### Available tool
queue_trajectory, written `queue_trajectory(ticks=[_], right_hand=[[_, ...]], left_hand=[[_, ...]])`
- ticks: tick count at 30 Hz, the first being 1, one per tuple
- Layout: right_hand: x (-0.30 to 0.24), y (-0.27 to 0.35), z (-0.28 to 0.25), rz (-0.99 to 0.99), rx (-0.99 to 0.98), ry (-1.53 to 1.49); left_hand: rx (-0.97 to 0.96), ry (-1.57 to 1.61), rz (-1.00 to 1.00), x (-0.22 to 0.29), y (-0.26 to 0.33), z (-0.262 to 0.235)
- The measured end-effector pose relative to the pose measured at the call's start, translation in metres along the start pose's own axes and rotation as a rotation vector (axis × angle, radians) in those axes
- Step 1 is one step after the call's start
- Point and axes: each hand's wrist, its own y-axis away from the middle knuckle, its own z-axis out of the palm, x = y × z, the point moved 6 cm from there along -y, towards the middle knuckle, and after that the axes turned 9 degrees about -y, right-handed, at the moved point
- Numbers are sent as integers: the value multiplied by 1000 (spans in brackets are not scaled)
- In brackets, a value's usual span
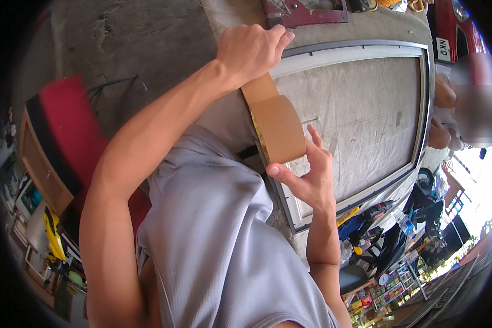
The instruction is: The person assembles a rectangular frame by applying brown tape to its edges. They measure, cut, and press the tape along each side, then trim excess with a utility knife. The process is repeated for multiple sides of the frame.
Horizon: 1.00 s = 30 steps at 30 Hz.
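Note:
A wide roll of brown tape (279, 128) lies along the near left edge of a rectangular frame (352, 51), which is dark grey outside with a white inner border. A strip runs from the roll up to my left hand (251, 54), whose curled fingers are closed over its end by the frame's upper left corner. At the roll's lower end is my right hand (314, 177). Its thumb and fingers grip the roll's edge from either side; some fingertips are partly hidden. Within the frame, pale wrinkled cloth (361, 115) shows.
Beyond my left hand sits a dark red metal tool (306, 13). Another person (443, 117) is at the far right end of the frame, near a red vehicle (464, 30). A red padded seat (74, 126) stands to my left. Tools and a bottle (405, 224) crowd the lower right.

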Motion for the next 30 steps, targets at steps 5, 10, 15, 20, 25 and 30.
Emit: queue_trajectory(ticks=[5, 10, 15, 20, 25, 30], right_hand=[[18, 23, -4, 380, -227, -198], [35, 79, -13, 112, -56, -190], [58, 142, -31, 445, -176, -272], [73, 197, -45, 342, -143, -99], [84, 237, -53, 273, -132, -148], [90, 284, -65, 300, -196, 16]], left_hand=[[29, -49, -13, -3, -1, 2], [4, -6, -77, -2, -4, -3], [87, -52, -47, -7, -6, 2], [105, -101, -59, -11, -5, 0], [129, -137, -73, -7, -8, 1], [118, -99, -39, -11, -9, 1]])
